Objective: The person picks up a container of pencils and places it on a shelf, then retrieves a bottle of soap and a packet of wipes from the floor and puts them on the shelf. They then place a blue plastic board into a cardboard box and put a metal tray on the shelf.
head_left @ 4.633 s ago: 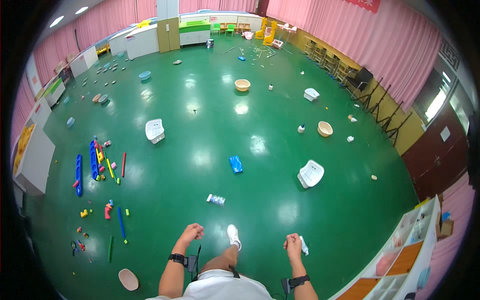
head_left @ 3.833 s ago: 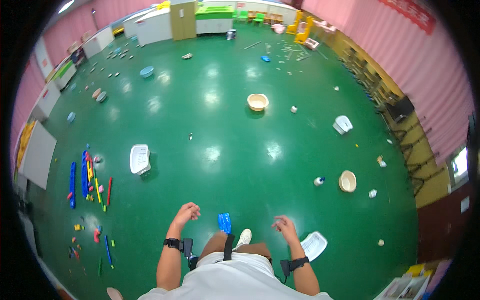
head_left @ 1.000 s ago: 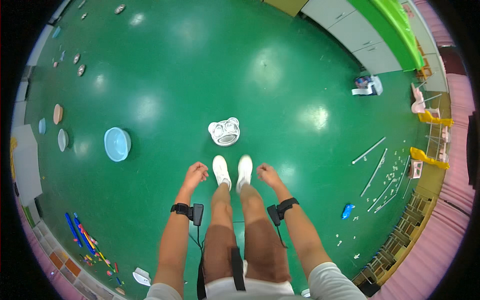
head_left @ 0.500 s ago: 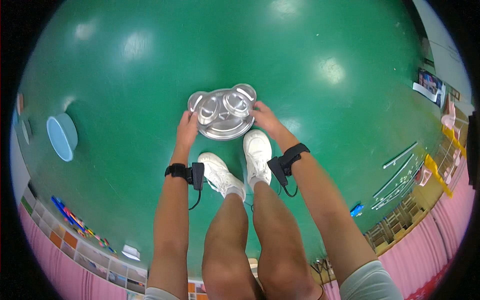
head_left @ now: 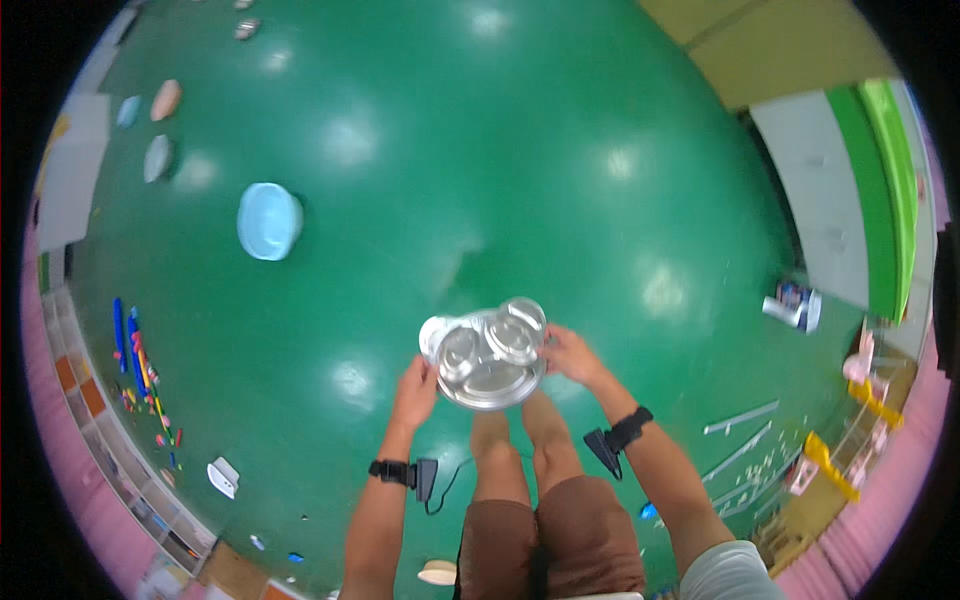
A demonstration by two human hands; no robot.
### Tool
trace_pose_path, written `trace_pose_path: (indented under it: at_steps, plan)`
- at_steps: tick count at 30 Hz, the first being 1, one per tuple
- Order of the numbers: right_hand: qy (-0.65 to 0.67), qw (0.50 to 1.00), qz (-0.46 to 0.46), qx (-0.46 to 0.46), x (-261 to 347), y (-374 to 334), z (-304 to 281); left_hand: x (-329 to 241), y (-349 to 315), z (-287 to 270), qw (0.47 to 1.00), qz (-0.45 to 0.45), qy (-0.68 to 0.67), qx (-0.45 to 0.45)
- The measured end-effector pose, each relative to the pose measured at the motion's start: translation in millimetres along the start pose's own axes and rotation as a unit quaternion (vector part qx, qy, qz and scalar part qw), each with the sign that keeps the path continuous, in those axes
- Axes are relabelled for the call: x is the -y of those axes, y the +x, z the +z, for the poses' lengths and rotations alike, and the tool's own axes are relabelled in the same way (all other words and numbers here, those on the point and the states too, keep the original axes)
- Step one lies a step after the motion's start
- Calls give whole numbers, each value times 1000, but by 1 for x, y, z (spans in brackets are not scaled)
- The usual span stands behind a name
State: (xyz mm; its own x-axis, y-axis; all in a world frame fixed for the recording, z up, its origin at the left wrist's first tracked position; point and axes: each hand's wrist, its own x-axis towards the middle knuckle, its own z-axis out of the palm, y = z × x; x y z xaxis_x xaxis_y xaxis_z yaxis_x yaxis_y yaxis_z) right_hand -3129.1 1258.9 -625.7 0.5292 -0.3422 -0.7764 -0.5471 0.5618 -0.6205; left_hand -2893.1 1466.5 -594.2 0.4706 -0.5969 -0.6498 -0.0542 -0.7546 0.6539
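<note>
Between my hands is a shiny metal divided plate (head_left: 490,380), shaped like a bear's head with two round ears and rounded compartments. My left hand (head_left: 415,388) grips its left rim, with fingers closed at the edge. On the opposite rim, my right hand (head_left: 572,356) is closed just below the right ear. The plate is held up in front of my legs and covers my feet. What the fingers do under the rim is hidden.
A light blue basin (head_left: 268,222) stands on the green floor at left, with smaller bowls beyond it. Colourful toy pieces (head_left: 145,375) lie along the left shelves. White rods (head_left: 740,450) are scattered at right. A white and green cabinet (head_left: 840,200) stands at far right.
Both hands have lifted the metal plate off the floor, from in front of my shoes. The view has swung up and left, showing more of the room and the basin nearer the middle.
</note>
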Motion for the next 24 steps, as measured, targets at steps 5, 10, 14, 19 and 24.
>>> trace_pose_path:
  at_steps: [5, 10, 14, 19, 24]
  plan:
    - [-109, 984, 56, 130, 151, -108, 96, -51, -158, -113, 985, -54, -158, -32]
    - [-222, 951, 6, 213, 220, -145, 219, -17, -263, -194, 959, -29, -245, -138]
    - [-268, 923, 1, 278, 247, -188, 368, 45, -348, -280, 937, -11, -238, -257]
    - [-357, 851, 21, 384, 296, -184, 516, 100, -401, -349, 891, -53, -229, -388]
    - [-392, 816, -10, 424, 321, -194, 684, 143, -459, -445, 819, -34, -351, -453]
